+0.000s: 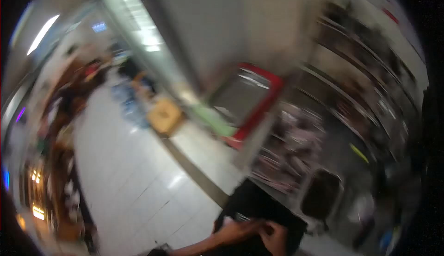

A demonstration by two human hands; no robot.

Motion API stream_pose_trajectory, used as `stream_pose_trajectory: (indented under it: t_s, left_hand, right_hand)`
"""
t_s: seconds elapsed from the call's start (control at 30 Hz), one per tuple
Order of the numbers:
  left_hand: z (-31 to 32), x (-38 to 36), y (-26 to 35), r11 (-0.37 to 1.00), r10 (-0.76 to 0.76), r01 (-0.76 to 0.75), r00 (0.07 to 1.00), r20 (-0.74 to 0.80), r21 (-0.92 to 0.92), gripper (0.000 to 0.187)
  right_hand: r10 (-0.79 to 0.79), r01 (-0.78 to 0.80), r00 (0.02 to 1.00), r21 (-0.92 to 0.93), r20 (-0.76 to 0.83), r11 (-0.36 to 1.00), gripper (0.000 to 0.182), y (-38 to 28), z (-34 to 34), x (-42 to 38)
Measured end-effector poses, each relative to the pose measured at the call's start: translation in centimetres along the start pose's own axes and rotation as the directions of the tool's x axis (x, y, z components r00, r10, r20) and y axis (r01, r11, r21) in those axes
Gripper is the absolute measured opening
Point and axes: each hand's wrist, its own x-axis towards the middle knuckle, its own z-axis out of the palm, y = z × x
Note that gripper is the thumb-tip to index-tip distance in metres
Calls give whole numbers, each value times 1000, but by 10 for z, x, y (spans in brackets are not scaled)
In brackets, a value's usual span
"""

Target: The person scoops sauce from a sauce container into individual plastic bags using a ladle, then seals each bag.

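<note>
Low in the head view, my left hand [238, 230] reaches in from the left over a black garment [254, 200]. Its fingers meet those of my right hand [276, 237], and motion smears them. The right fingers are curled in a pinch; whatever lies between them, if anything, is too blurred to name. A small pale patch [227, 220] shows beside the left hand, against the black cloth. Right of the hands, a dark-filled rectangular container [321, 193] stands on a grey worktop [340, 138].
Pinkish pieces [293, 145] cover the worktop's near left part, with a yellow-green stick-like item [359, 153] farther right. Shelves [354, 61] rise behind. A red-framed unit [273, 89] stands beyond, near a yellow-brown box [164, 116] on the white tiled floor [134, 177].
</note>
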Motion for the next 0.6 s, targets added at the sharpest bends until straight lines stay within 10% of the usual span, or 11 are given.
stream_pose_trajectory:
  t_s: [0.27, 0.3, 0.4, 0.5, 0.57, 0.6]
  left_hand:
    - [-29, 17, 27, 848, -489, 466, 872, -32, -254, 61]
    - [-33, 25, 29, 804, -524, 473, 850, -52, -361, 60]
    - [-37, 40, 26, 776, -518, 452, 855, -35, -441, 59]
    - [-29, 53, 28, 624, -510, 383, 860, 16, -681, 58]
    - [-32, 71, 44, 526, -539, 431, 836, 105, -734, 58]
    - [-32, 81, 51, 399, -517, 412, 839, 170, -819, 59]
  right_hand:
    - [-516, 334, 791, -475, -329, 814, 20, -93, -55, -71]
    - [-301, 209, 866, -256, -399, 944, 16, -79, -66, -85]
    - [-413, -264, 628, -680, -660, 684, 42, -68, -116, -68]
    - [-238, -358, 683, -600, -691, 715, 42, -35, -141, -56]
    - [220, -519, 749, -348, -625, 781, 42, -38, -142, -42]
    - [78, -467, 744, -433, -664, 771, 39, -36, -138, -32]
